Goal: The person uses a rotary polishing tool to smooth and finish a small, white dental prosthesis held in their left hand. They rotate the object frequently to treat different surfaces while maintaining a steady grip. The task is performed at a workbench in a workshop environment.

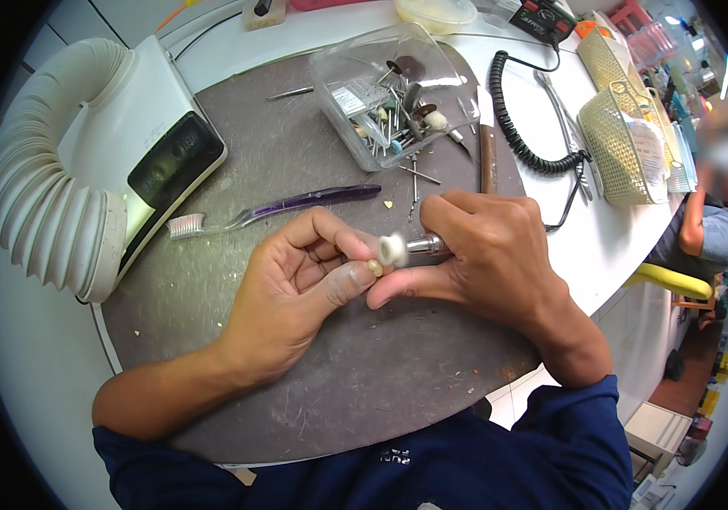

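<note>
Between thumb and fingertips, my left hand (300, 276) pinches a small cream-coloured dental crown (374, 267). My right hand (491, 246) is wrapped round a metal rotary handpiece (428, 246), its thumb stretched toward the left fingertips. On the handpiece's tip sits a white polishing wheel (393, 249), slightly blurred, right beside the crown; whether they touch I cannot tell. A purple-handled toothbrush (296, 202) lies just beyond my left hand. Past my right hand stands a clear plastic box (330, 102) of rotary bits and discs.
At left is a white suction unit (139, 127) with a ribbed hose (49, 187). A wooden-handled knife (488, 157), black coiled cord (509, 119), long metal tweezers (564, 119) and cream baskets (623, 153) stand or lie at right. Another person (713, 212) sits further right.
</note>
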Available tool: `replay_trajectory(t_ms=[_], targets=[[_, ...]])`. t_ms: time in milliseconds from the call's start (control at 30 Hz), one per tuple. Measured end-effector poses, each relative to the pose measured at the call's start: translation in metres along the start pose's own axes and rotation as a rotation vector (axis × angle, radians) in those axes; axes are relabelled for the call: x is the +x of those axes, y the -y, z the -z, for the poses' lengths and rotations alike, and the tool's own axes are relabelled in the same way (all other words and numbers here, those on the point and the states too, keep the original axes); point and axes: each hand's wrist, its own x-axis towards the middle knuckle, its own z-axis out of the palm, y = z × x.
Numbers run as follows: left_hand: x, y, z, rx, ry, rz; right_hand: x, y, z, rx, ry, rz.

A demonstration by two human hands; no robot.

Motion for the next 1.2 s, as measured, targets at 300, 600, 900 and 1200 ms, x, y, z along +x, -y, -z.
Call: replay_trajectory(t_ms=[300,600,900,1200], targets=[[-0.0002,0.0021,-0.0018,0.035,-0.006,0.003,-0.0016,0.0028,-0.0004,0.002,0.041,0.022],[0.001,0.0029,-0.0043,0.01,-0.012,-0.013,-0.001,-0.0003,0.0026,-0.01,0.061,-0.003],[0.0008,0.0006,-0.0028,0.022,0.001,0.031,-0.002,0.0026,0.0035,0.015,0.069,-0.044],[0.0014,0.0032,0.0024,0.036,0.021,0.015,-0.0012,0.0014,-0.0024,0.039,-0.043,0.01]])
